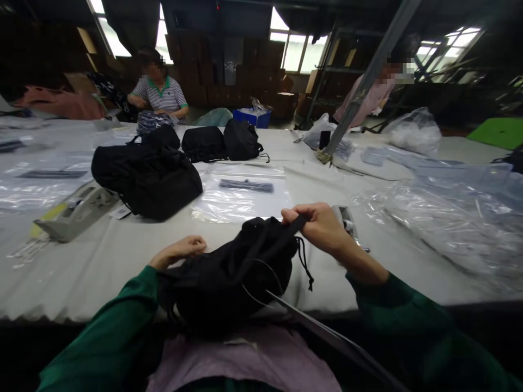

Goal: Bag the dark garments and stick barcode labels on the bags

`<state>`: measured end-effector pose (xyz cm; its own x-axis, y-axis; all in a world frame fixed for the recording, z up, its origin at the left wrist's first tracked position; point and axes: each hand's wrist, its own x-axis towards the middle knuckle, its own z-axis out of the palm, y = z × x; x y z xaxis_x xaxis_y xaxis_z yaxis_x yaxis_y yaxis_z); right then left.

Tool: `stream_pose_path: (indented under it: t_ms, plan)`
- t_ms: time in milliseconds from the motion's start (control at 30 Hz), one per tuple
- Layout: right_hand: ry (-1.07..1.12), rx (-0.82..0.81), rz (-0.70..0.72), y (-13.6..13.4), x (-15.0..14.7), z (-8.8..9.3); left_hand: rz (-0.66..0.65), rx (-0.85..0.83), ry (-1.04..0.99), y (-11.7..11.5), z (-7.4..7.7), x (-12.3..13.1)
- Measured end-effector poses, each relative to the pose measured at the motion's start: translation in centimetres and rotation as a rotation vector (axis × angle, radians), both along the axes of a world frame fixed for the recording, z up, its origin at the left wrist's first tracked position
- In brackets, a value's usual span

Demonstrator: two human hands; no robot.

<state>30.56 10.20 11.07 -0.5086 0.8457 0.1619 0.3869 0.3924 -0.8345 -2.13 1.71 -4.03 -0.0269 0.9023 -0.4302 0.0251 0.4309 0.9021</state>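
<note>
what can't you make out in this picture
Head view: contents of the held black bag, hidden by its cloth.
Head view: print on the middle packet, too small.
Head view: part of the metallic object, behind the right hand.
Head view: green panel, cut by right edge.

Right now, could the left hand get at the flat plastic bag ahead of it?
Probably yes: only bare table shows between the left hand and the plastic bag, with the held black bag off that line.
</note>
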Motion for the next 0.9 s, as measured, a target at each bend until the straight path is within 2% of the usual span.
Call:
stream_pose_path:
  t_ms: [67, 100, 167, 200, 267, 333, 367, 467, 533, 600, 667, 733, 833, 900]
  plan:
    - [0.014, -0.074, 0.003, 2.3, -1.1, -0.8, 0.048, 0.165, 0.000, -0.2, 2.6, -1.5]
    - [0.051, -0.133, 0.017, 3.2, -1.5, -1.3, 0.021, 0.290, -0.014, -0.5, 4.3, -1.7]
    - [0.120, -0.238, 0.055, 4.4, -2.3, -1.9, -0.195, 0.508, -0.022, -1.6, 8.3, -0.9]
    - [0.142, -0.263, 0.065, 4.6, -2.5, -1.9, -0.348, 0.561, 0.041, -2.2, 10.3, 0.1]
    - [0.169, -0.282, 0.079, 4.7, -2.8, -1.9, -0.609, 0.595, 0.300, -3.4, 13.6, 2.5]
    - [0.201, -0.289, 0.063, 4.5, -2.7, -1.9, -0.777, 0.609, 0.533, -4.2, 15.4, 4.7]
    - [0.219, -0.293, 0.055, 4.4, -2.6, -1.9, -0.804, 0.621, 0.613, -4.6, 15.6, 5.5]
    - [0.245, -0.303, 0.047, 4.3, -1.9, -2.6, -0.700, 0.696, 0.726, -5.3, 14.7, 6.4]
    - [0.236, -0.322, 0.065, 4.4, -1.3, -3.2, -0.589, 0.748, 0.698, -5.8, 13.7, 6.3]
    - [0.198, -0.328, 0.092, 4.5, -0.8, -3.6, -0.446, 0.759, 0.611, -6.2, 13.5, 6.3]
    - [0.140, -0.280, 0.128, 4.6, -0.5, -3.9, -0.263, 0.709, 0.442, -6.2, 14.0, 6.6]
    - [0.091, -0.152, 0.174, 4.6, -0.5, -4.1, -0.072, 0.641, 0.177, -5.4, 15.1, 7.0]
    - [0.014, 0.000, 0.262, 4.0, -0.6, -4.6, 0.177, 0.528, -0.284, -2.6, 16.0, 6.9]
    - [-0.029, 0.012, 0.288, 2.9, -0.3, -5.2, 0.288, 0.359, -0.501, -0.2, 15.4, 5.9]
